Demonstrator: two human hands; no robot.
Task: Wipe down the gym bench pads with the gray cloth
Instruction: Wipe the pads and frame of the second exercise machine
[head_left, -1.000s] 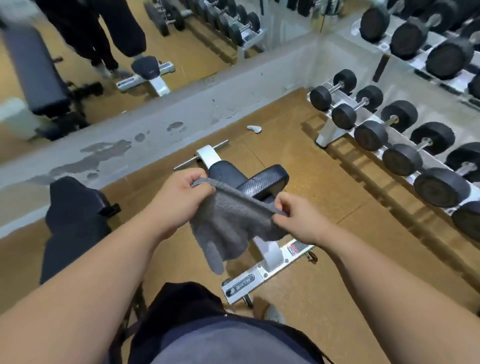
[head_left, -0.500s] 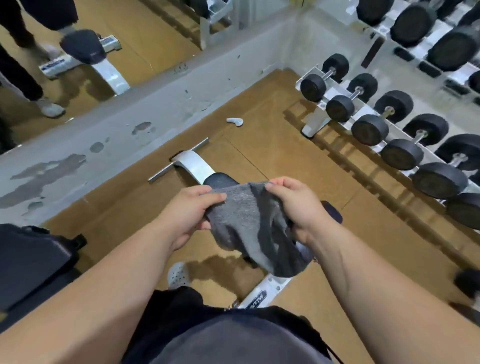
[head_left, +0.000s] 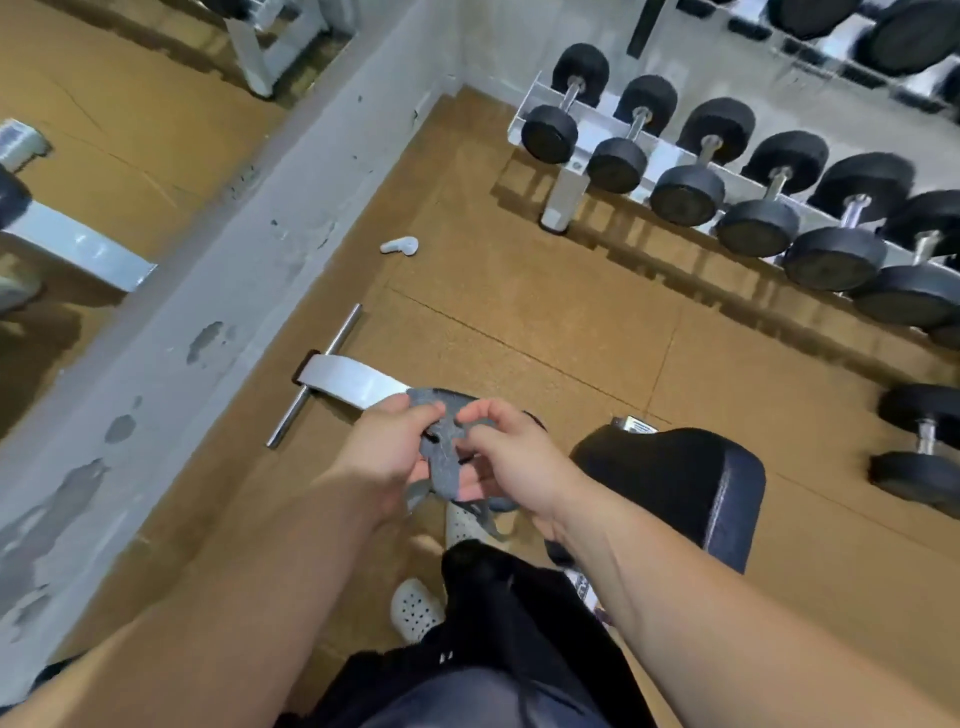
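Gathering a crumpled gray fabric cloth (head_left: 441, 457) between the left hand (head_left: 382, 460) and the right hand (head_left: 514, 460), held close together, each pinching folds of it with curled fingers. Up in the air, just left of the black padded vinyl bench seat (head_left: 670, 483) and touching no part of it, above the white steel bench foot (head_left: 348, 382) and a white perforated clog (head_left: 415, 610). Judged as readying the cloth, with no wiping begun yet. Apt to go wrong in a few ways: wiping with so tight a wad, leaving streaks and missing the pad's rounded edges; loosening one pinch while refolding, dropping the cloth onto the tan speckled floor (head_left: 519, 322) and picking up grit; stepping forward without looking, catching a foot on the chrome crossbar (head_left: 335, 343). Better to spread the cloth flat over one palm before reaching right to the pad.
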